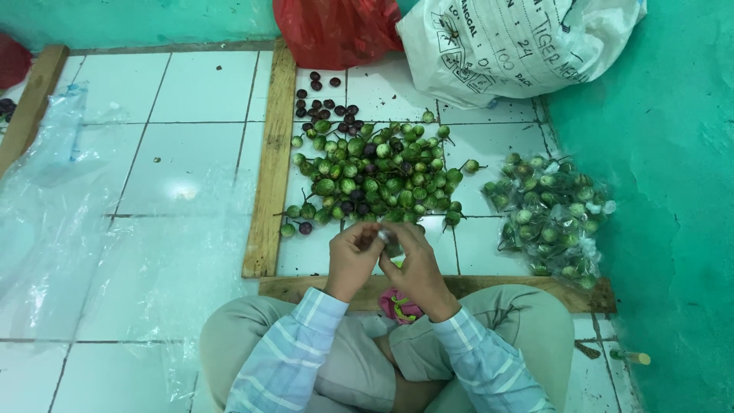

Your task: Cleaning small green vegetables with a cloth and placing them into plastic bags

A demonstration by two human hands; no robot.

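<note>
My left hand (352, 258) and my right hand (415, 264) meet just above my lap, both closed around a small clear plastic bag (391, 246) with small green round eggplants in it. Just beyond my hands, a heap of small green round eggplants (375, 177) lies on the white tiled floor. A few dark purple ones (325, 98) are scattered at the heap's far side. To the right lies a pile of filled clear bags of eggplants (552, 218).
Wooden planks (272, 160) frame the heap on the left and along the near side (459, 286). A red plastic bag (336, 29) and a white printed sack (512, 42) sit at the back. Clear plastic sheeting (69, 222) covers the floor at left. A teal wall (665, 191) stands at right.
</note>
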